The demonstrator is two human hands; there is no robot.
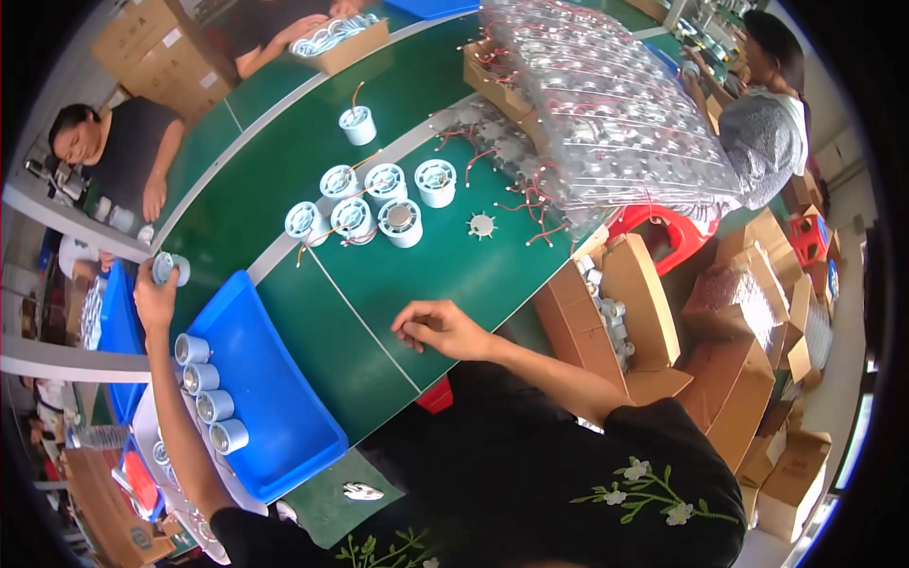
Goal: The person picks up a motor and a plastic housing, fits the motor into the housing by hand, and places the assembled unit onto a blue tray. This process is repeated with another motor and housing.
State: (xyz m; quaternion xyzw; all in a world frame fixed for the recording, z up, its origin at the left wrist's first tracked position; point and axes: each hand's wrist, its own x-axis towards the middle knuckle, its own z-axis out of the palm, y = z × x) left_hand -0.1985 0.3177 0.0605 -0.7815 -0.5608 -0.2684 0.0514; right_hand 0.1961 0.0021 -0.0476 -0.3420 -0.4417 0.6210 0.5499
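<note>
The person's left hand [154, 301] holds a pale-blue cylindrical plastic housing [181, 268] in its grip, just left of the far end of the blue rectangular plastic tray [275, 379], well apart from the right hand [440, 327], whose loosely curled, empty-looking grip is over the green bench [426, 279].

A pale, short, cylindrical housing [173, 269] is held in the fingers of the left hand [154, 301].
</note>
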